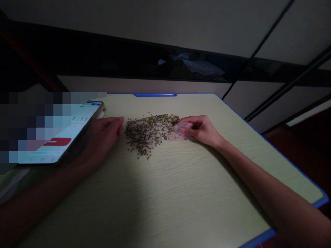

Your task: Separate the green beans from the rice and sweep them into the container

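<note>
A loose pile of green beans, like mung beans, mixed with whitish rice-like grains (pixel 150 132) lies spread on the pale wood-grain table (pixel 165 193). At its right edge my right hand (pixel 203 129) grips a small crumpled plastic bag (pixel 178 132), clear with pink print, between thumb and fingers. The bag rests low against the table and touches the pile. My left hand (pixel 106 134) is just left of the pile, its fingers curled in and closed. Whatever those fingers may hold is hidden.
A device with a lit screen (pixel 77 120) leans at the left, behind my left forearm, partly blurred out. The table has a blue rim with a raised blue handle (pixel 155 95) at the far side. Pale cabinet panels with a dark glossy band (pixel 142 65) stand behind it.
</note>
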`<state>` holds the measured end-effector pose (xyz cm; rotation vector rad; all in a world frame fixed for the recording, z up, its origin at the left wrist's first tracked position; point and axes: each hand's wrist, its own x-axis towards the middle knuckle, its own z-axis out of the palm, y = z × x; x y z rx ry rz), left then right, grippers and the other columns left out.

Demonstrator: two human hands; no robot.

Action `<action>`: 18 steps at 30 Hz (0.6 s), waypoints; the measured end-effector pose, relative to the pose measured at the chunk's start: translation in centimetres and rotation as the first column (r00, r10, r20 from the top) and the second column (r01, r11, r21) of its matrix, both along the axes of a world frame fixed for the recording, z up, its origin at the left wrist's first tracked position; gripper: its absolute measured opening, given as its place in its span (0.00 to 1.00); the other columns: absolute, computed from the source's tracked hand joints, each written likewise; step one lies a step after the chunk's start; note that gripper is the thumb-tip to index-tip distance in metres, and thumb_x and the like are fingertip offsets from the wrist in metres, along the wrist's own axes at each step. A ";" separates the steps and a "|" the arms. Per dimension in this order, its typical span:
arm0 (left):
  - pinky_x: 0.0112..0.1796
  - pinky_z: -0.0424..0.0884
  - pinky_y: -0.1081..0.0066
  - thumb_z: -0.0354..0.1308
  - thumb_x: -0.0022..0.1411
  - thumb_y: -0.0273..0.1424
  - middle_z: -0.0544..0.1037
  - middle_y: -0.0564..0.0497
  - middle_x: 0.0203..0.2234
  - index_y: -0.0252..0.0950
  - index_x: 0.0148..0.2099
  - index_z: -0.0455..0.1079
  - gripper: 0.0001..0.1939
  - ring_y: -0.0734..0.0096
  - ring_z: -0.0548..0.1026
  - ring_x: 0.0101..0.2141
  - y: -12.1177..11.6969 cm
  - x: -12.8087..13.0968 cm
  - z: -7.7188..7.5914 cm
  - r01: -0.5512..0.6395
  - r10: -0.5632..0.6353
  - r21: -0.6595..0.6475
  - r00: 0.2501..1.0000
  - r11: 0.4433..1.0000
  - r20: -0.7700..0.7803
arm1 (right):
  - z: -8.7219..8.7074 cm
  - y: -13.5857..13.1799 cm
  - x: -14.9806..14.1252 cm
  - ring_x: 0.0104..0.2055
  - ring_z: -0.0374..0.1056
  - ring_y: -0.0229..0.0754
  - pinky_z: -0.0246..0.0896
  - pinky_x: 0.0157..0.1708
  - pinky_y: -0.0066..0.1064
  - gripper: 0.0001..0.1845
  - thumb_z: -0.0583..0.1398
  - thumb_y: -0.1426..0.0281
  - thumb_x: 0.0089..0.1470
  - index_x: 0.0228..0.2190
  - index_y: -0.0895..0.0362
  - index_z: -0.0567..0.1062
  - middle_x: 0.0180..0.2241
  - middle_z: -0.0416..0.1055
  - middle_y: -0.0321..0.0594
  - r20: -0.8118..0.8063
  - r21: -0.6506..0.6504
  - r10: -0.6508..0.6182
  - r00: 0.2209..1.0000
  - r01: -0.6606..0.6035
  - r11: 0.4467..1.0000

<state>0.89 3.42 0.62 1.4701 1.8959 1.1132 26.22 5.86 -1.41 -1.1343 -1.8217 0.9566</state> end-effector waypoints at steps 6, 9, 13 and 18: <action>0.18 0.51 0.74 0.47 0.51 0.37 0.54 0.59 0.07 0.37 0.14 0.54 0.17 0.79 0.54 0.12 0.0 0.1 0.1 0.008 -0.008 -0.016 1.000 1.000 -0.025 | 0.2 -0.1 -0.1 0.19 0.61 0.33 0.56 0.19 0.25 0.14 0.63 0.69 0.40 0.32 0.65 0.77 0.18 0.69 0.36 -0.026 -0.003 -0.056 0.998 0.056 0.998; 0.18 0.50 0.75 0.47 0.51 0.37 0.54 0.59 0.07 0.37 0.14 0.54 0.17 0.79 0.53 0.12 0.0 0.1 0.1 0.001 -0.001 -0.018 1.000 1.000 -0.017 | 0.3 -0.1 -0.2 0.19 0.61 0.33 0.56 0.19 0.25 0.14 0.63 0.69 0.40 0.32 0.64 0.77 0.18 0.69 0.36 -0.025 0.002 -0.077 0.997 0.077 0.997; 0.18 0.50 0.74 0.47 0.51 0.39 0.54 0.59 0.06 0.37 0.14 0.55 0.18 0.79 0.53 0.12 0.0 0.0 -0.1 0.017 -0.017 0.001 1.000 1.000 -0.005 | 0.3 -0.2 -0.3 0.19 0.61 0.33 0.56 0.19 0.25 0.13 0.63 0.70 0.39 0.31 0.64 0.77 0.17 0.69 0.36 -0.025 0.022 -0.108 0.994 0.109 0.994; 0.17 0.50 0.74 0.48 0.51 0.39 0.54 0.59 0.06 0.37 0.14 0.55 0.18 0.78 0.54 0.12 0.1 -0.3 -0.3 0.015 -0.015 0.005 1.000 1.000 0.010 | 0.1 -0.2 -0.6 0.18 0.60 0.32 0.54 0.17 0.25 0.14 0.62 0.71 0.39 0.31 0.64 0.77 0.16 0.67 0.35 -0.050 0.013 -0.116 0.992 0.116 0.993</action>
